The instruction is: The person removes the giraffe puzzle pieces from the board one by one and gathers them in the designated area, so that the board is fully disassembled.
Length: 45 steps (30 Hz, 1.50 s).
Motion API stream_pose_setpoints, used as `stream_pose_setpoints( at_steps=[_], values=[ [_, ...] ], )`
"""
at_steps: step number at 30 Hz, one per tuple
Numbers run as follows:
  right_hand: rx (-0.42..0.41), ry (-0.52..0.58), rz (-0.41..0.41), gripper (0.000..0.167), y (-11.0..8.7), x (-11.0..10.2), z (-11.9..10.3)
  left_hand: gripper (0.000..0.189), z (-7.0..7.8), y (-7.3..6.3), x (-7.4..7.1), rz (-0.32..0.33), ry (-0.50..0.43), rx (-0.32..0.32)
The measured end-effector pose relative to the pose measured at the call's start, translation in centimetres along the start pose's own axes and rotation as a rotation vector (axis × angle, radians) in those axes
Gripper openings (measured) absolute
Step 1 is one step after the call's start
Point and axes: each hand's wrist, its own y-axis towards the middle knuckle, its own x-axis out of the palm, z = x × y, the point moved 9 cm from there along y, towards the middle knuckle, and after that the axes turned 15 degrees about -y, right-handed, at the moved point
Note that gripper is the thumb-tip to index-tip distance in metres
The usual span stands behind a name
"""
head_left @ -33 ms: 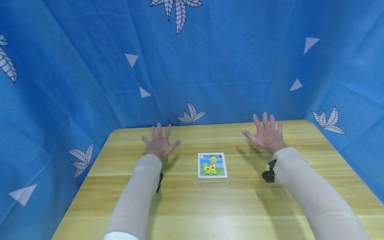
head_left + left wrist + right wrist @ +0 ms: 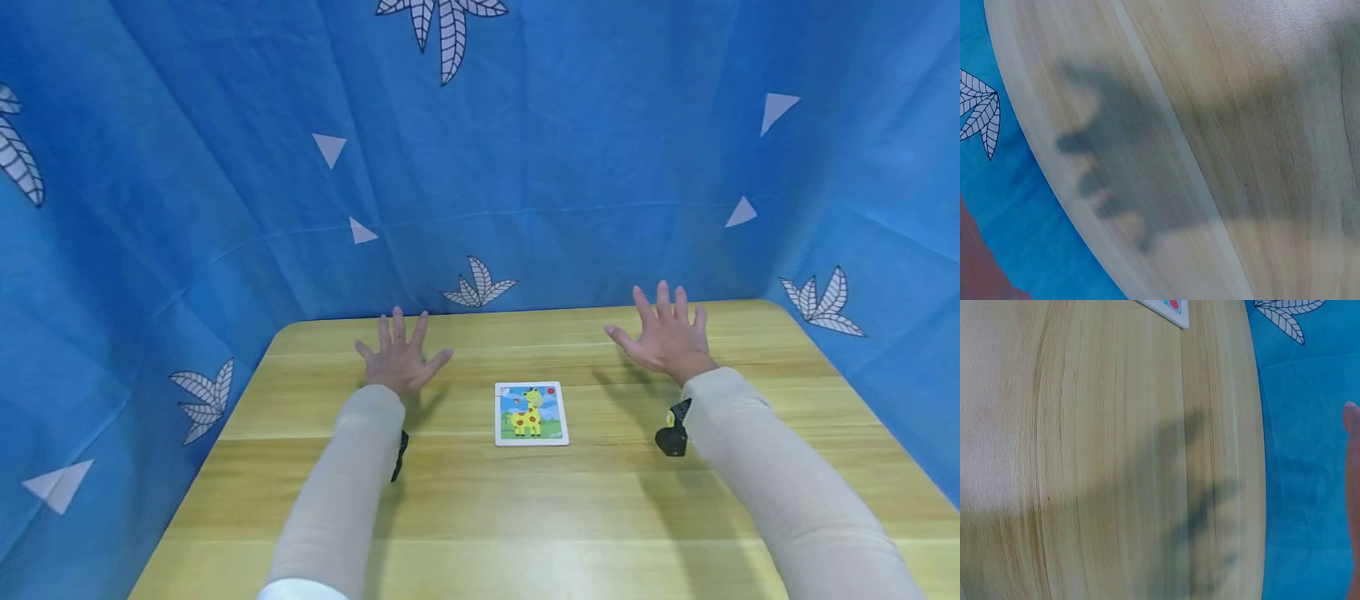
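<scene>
A square giraffe picture [image 2: 531,415] with a white border lies flat on the wooden table [image 2: 480,508], between the two arms. My left hand [image 2: 401,364] is spread over the table to its left and holds nothing. On the other side, my right hand [image 2: 669,340] hovers with fingers apart, also holding nothing. Neither hand touches the picture. In the right wrist view, a corner of the picture [image 2: 1172,311] shows at the top, and part of a thumb or finger [image 2: 1354,487] at the right edge. Only the left hand's shadow appears in the left wrist view.
A blue cloth [image 2: 570,150] with white leaf and triangle prints hangs behind the table and along both sides. The table's far edge runs close below it. Dark wrist devices [image 2: 672,429] sit under the beige sleeves [image 2: 787,483].
</scene>
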Motion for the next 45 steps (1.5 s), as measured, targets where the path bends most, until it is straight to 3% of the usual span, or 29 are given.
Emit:
stream_pose_setpoints(
  at_steps=[9,22,29,35,41,45],
  values=[
    [-0.004,0.002,-0.019,0.095,0.3,0.5,-0.5,0.084,0.6,0.1,0.2,-0.021,0.016,0.013],
    [-0.006,0.046,-0.016,0.088,-0.2,1.7,-1.2,0.083,3.5,-1.2,1.7,-0.088,0.104,0.123],
    [-0.014,0.099,-0.026,0.087,-0.5,1.8,-2.0,0.079,5.9,-2.6,3.6,-0.111,0.097,0.212],
    [-0.028,0.151,-0.033,0.085,-0.7,1.9,-3.4,0.078,8.2,-4.4,5.3,-0.167,0.056,0.286],
    [-0.054,0.168,-0.048,0.070,-1.3,2.1,-4.8,0.079,9.6,-6.3,7.4,-0.272,0.000,0.288],
    [-0.074,0.215,-0.025,0.061,-1.7,2.7,-5.6,0.081,10.2,-7.5,8.8,-0.326,0.010,0.295]
  ],
)
